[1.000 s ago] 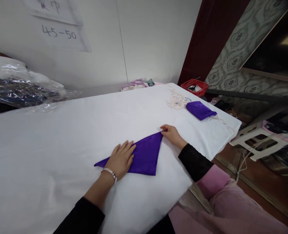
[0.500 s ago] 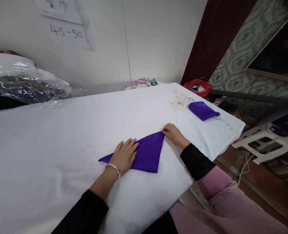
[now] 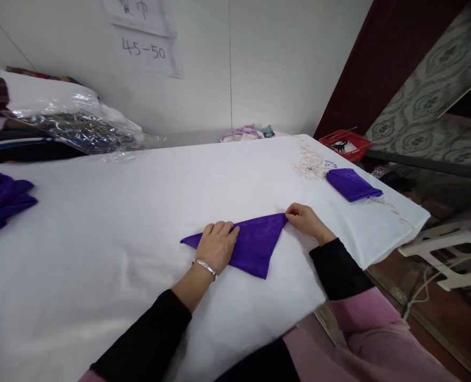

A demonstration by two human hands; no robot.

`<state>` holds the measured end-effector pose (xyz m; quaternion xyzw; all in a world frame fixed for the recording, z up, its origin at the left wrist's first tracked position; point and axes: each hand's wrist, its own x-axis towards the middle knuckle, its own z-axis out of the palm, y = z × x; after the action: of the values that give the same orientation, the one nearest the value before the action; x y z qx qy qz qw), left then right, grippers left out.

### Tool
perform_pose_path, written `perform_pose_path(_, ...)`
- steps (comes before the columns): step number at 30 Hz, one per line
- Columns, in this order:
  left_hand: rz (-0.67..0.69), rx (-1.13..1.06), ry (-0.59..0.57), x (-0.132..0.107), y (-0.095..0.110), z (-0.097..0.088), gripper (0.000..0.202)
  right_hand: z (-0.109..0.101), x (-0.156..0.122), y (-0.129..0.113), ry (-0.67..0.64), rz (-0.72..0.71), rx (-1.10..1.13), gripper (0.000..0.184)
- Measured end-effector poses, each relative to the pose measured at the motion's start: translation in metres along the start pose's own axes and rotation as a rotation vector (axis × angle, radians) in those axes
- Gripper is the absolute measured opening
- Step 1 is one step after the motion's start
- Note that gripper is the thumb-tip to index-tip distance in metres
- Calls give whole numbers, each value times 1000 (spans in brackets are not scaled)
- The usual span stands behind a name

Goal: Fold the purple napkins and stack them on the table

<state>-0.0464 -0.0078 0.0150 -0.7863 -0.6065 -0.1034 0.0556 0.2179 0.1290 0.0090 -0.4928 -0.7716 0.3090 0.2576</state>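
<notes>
Taking the cloth as the middle of our clock, we find a purple heap (image 3: 5, 201) near nine o'clock on the white-covered desk (image 3: 100, 223), clear plastic (image 3: 100, 130) at ten and, at eleven, a paper (image 3: 155, 55) on the wall reading "45-50". The left hand (image 3: 218, 246) lies palm down over the cloth's nine o'clock side, fingers bent and close together at its upper edge; we cannot tell whether they pinch it. Lilac fabric (image 3: 243, 133) sits at twelve, by the wall. The purple cloth (image 3: 257, 243) itself lies on the desk as a rough triangle, corners towards nine, two and five. At the two o'clock corner, the right hand (image 3: 303, 219) has its thumb and fingers closed on the tip. Farther out, we see a red basket (image 3: 354, 155) between one and two, a purple bundle (image 3: 353, 184) at two, and a white stool (image 3: 444, 260) near three.
</notes>
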Motion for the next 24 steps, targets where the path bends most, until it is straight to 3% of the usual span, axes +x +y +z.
perform_pose_path(6, -13, -104, -79, -5, 17, -2, 27, -13, -28, -8, 14, 82, 264, 17)
perform_pose_path(11, 40, -281, -72, -15, 39, -3, 42, -38, -64, -24, -19, 126, 307, 24)
perform_pose_path(18, 126, -465, -201, -30, 70, -3, 80, -75, -93, -73, -351, 54, 367, 18)
perform_pose_path(24, 153, -389, -153, -37, 83, 7, 96, -66, -93, -98, -554, 56, 501, 17)
